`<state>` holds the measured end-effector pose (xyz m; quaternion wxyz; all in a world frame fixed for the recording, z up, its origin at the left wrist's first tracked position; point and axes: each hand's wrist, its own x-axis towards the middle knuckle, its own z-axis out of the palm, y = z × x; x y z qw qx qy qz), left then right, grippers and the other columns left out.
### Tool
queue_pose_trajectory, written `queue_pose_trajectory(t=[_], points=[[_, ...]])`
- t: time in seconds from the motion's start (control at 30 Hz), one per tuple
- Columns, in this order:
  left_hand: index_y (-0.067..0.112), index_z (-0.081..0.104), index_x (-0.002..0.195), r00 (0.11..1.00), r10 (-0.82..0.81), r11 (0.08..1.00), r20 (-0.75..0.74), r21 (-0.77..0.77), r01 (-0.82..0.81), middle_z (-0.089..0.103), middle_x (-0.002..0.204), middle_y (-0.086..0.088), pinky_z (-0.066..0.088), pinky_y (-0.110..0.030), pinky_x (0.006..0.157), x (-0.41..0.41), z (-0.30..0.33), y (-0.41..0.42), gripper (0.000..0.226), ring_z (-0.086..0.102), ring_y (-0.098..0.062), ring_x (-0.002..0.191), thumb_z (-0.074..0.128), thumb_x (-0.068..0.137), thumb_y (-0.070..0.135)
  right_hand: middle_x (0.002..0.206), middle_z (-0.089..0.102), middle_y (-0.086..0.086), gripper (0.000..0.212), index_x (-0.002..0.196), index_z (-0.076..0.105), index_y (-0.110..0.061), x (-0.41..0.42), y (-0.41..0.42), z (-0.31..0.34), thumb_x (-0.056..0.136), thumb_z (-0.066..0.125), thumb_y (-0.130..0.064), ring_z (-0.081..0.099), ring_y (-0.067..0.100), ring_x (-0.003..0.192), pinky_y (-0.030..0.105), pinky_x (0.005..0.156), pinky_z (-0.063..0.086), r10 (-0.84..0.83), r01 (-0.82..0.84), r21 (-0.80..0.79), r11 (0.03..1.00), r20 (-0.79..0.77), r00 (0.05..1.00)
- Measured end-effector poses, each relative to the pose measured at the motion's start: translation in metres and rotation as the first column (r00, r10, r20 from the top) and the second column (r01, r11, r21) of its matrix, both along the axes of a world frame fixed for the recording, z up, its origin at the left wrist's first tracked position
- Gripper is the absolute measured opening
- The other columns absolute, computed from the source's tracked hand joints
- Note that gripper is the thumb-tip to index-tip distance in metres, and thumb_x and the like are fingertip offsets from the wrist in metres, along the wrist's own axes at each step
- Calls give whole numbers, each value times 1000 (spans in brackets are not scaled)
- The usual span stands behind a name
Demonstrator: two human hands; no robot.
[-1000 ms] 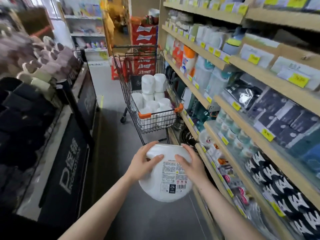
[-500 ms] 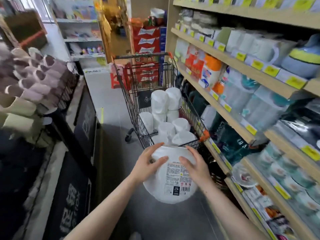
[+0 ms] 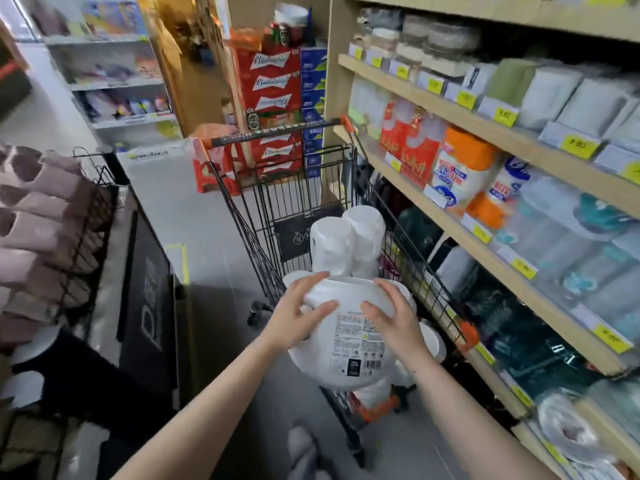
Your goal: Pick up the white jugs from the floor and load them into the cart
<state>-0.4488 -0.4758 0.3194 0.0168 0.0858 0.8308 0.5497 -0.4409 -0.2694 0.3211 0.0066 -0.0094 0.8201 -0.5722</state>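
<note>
White plastic jug (image 3: pixel 341 337), round-bodied with a printed label facing up, hangs over the near end of the black wire shopping cart (image 3: pixel 242 216), at about 6 o'clock of the basket. The left hand (image 3: pixel 300 315) clasps its left flank with spread, curled fingers, and the right hand (image 3: pixel 391 318) clasps the right flank the same way, so each grip is grasping the jug and neither is released. Deeper in the basket, toward 12 o'clock, more white jugs (image 3: pixel 346 244) already sit, two of them stacked high. To do this step well, I judge the jug should go down into a low gap near the front rather than onto that tall pair, which looks likely to topple. Both hands should stay on it until it rests firmly, then slip out sideways clear of the wire. Wooden store shelves (image 3: pixel 485 119) crowd the cart at 3 o'clock, leaving the right elbow little room.
</note>
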Motion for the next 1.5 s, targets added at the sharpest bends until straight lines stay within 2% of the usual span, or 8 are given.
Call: queue_pose_trajectory(t=[0.4, 0.53, 0.63, 0.77, 0.9, 1.1, 1.27, 1.5], points=[[47, 40, 132, 980, -183, 977, 83, -93, 191, 42, 135, 6, 37, -11, 99, -202, -8, -35, 71, 42, -8, 122, 58, 67, 70, 118, 55, -9, 69, 119, 49, -39, -170, -34, -22, 58, 67, -67, 59, 9, 105, 22, 76, 52, -90, 106, -145, 984, 108, 990], [54, 48, 122, 925, -311, 947, 218, -17, 322, 49, 132, 8, 46, -39, 103, -261, -22, -48, 76, 51, -14, 120, 76, 54, 69, 117, 53, -11, 64, 108, 50, -36, -199, -43, -30, 52, 76, -55, 55, 4, 105, 11, 72, 47, -143, 167, -183, 969, 133, 981], [44, 54, 119, 863, -433, 896, 262, 19, 444, 56, 126, 8, 49, -40, 99, -302, -34, -56, 77, 56, -13, 115, 85, 50, 59, 114, 51, -12, 68, 105, 47, -32, -214, -53, -46, 48, 80, -50, 54, 6, 104, 16, 76, 50, -183, 218, -189, 957, 185, 965], [40, 54, 115, 762, -600, 782, 243, -23, 623, 55, 124, 14, 42, -24, 101, -347, -49, -66, 71, 51, 0, 115, 85, 52, 49, 119, 49, -7, 73, 105, 43, -33, -224, -79, -66, 47, 86, -43, 53, 19, 110, 47, 90, 52, -279, 335, -165, 928, 291, 915], [39, 54, 114, 644, -725, 671, 244, 41, 740, 52, 126, 8, 37, -5, 90, -374, -66, -79, 68, 46, 14, 111, 90, 56, 33, 114, 49, -5, 68, 104, 42, -23, -225, -111, -72, 56, 90, -17, 54, 15, 103, 39, 81, 56, -377, 457, -195, 868, 342, 861], [51, 42, 124, 469, -836, 495, 284, 23, 869, 38, 134, 16, 36, -28, 108, -415, -90, -93, 88, 39, -5, 126, 89, 52, 34, 119, 46, -4, 77, 101, 43, -40, -239, -153, -86, 42, 92, -33, 50, 11, 112, 37, 89, 52, -510, 573, -121, 811, 334, 793], [46, 28, 128, 380, -884, 332, 273, -204, 921, 29, 137, 9, 24, -21, 109, -438, -118, -108, 102, 26, -5, 128, 93, 51, 28, 114, 32, -16, 79, 99, 37, -35, -253, -186, -114, 40, 89, -34, 33, -3, 107, 5, 76, 32, -561, 564, 79, 822, 283, 778], [46, 5, 133, 347, -903, 204, 254, -457, 866, 15, 153, -11, 21, -48, 117, -435, -154, -116, 122, 13, -28, 144, 92, 47, 35, 116, 28, -10, 79, 104, 37, -22, -251, -209, -139, 46, 90, -26, 26, 12, 110, 22, 87, 30, -610, 546, 278, 790, 260, 749]])
